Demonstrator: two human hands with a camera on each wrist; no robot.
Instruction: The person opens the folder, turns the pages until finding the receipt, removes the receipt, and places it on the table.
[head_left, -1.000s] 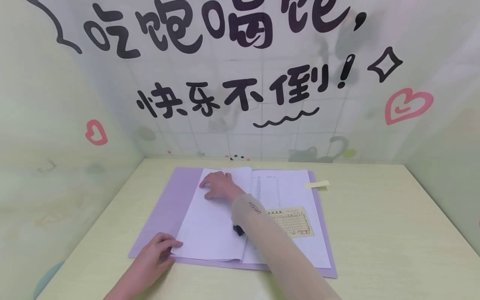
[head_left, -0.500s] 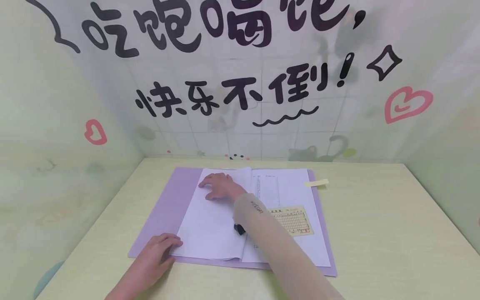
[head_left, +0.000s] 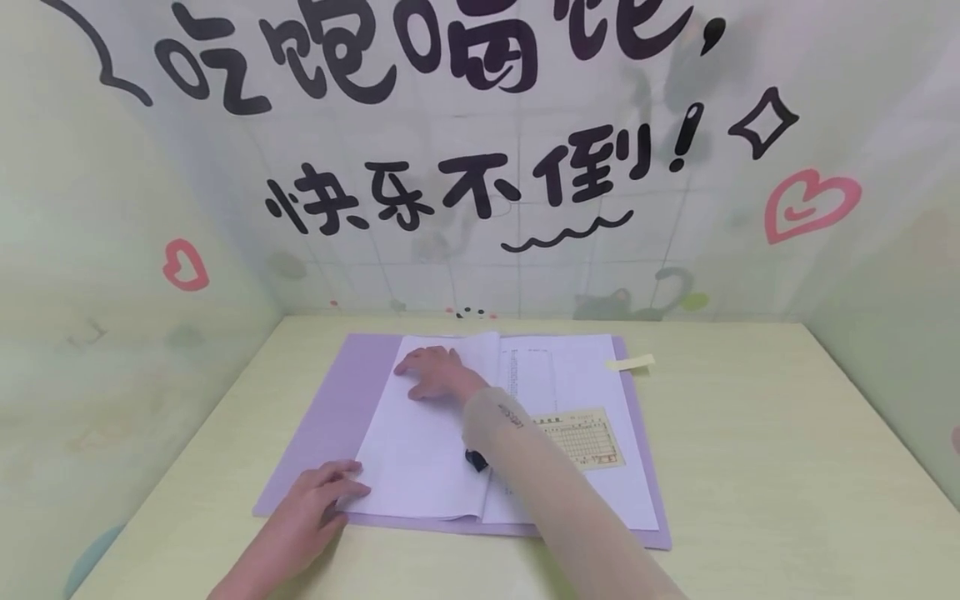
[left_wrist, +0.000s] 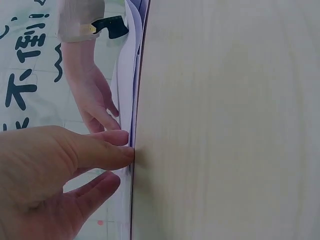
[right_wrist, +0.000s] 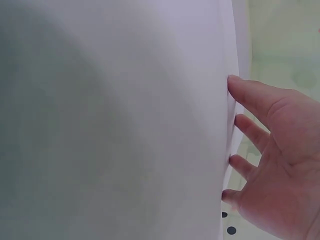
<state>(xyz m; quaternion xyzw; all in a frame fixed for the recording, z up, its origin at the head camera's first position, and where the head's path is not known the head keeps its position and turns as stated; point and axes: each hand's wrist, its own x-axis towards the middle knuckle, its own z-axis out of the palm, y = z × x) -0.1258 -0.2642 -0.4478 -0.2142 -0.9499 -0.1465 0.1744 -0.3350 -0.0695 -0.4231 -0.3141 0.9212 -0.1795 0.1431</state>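
Observation:
An open purple folder (head_left: pixel 333 417) lies on the table with white sheets on it. A blank white page (head_left: pixel 420 462) is turned over onto its left side. Toward the top of this page my right hand (head_left: pixel 438 372) rests with spread fingers, their tips touching the paper in the right wrist view. At the lower left corner my left hand (head_left: pixel 311 504) lays its fingers on the page. In the left wrist view its thumb touches the folder's edge. To the right, a printed sheet (head_left: pixel 577 375) carries a yellowish form slip (head_left: pixel 581 439), partly hidden by the right sleeve.
A pale yellow sticky strip (head_left: pixel 632 362) juts past the folder's right edge. Pale wooden table (head_left: pixel 757 450) surrounds the folder. Behind it hangs a printed backdrop (head_left: pixel 465 275) with large characters. A small black object (head_left: pixel 476 460) sits at the right sleeve.
The left hand's fingers have spread and shifted slightly on the page corner. The right hand stays in place on the page. The head view has moved a little.

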